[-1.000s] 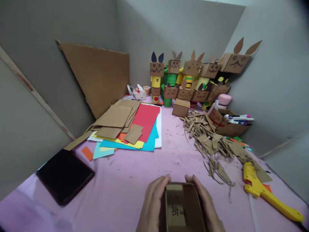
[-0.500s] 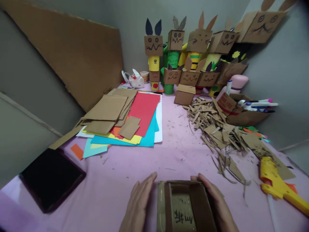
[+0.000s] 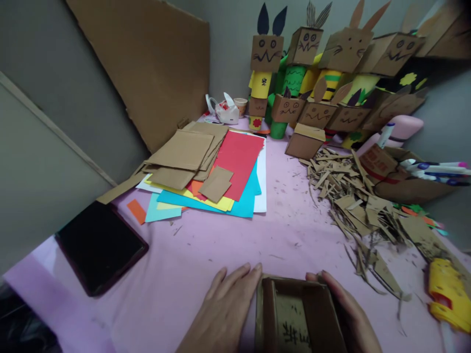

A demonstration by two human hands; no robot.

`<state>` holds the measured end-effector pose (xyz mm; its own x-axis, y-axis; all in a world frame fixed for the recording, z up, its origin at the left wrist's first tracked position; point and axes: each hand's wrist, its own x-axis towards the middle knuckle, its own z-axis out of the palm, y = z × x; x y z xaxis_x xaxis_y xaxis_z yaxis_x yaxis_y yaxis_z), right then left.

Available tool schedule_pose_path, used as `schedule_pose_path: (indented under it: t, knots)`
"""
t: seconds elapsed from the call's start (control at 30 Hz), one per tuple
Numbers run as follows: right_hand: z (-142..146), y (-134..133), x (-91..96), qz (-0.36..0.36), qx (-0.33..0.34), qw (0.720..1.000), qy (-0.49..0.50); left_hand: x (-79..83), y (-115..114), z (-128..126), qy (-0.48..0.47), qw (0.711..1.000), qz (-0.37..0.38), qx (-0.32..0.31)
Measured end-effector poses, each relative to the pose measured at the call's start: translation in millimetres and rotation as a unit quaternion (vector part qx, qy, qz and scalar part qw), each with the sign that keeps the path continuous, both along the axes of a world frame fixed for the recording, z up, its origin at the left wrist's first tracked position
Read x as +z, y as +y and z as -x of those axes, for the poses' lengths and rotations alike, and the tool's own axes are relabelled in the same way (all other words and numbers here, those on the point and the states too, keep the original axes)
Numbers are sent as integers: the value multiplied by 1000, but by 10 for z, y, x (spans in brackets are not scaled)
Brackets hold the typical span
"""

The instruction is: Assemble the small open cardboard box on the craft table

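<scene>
Lilac cloth (image 3: 206,245) underlies the left grip (image 3: 228,306), slightly spread against a cardboard box (image 3: 321,311) the right grip (image 3: 352,311) clasps.

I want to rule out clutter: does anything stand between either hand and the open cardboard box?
Nothing visible does. The left hand is beside the box on its left, the right hand on its right; the cardboard scraps lie farther off.

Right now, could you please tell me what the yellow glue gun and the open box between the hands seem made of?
The glue gun looks like plastic, probably smooth, from its bright yellow and rounded edges. The open box looks like dull cardboard, from its brown, flat panels.
</scene>
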<state>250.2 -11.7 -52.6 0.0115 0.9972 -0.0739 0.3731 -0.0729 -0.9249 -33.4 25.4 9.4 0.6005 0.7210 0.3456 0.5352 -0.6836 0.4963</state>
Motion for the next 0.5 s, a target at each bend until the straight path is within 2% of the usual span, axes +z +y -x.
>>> schedule_pose_path:
  t: [0.23, 0.37, 0.5]
  knots:
    - [162, -37, 172, -34, -37, 999, -5, -64, -13, -6, 52, 998, -27, 24]
    - [213, -42, 122, -65, -51, 996, -39, -83, -13, -20, 67, 997, -17, 46]
    - [192, -24, 86, -49, -29, 997, -44, -99, 16, -6, 55, 994, -80, 42]
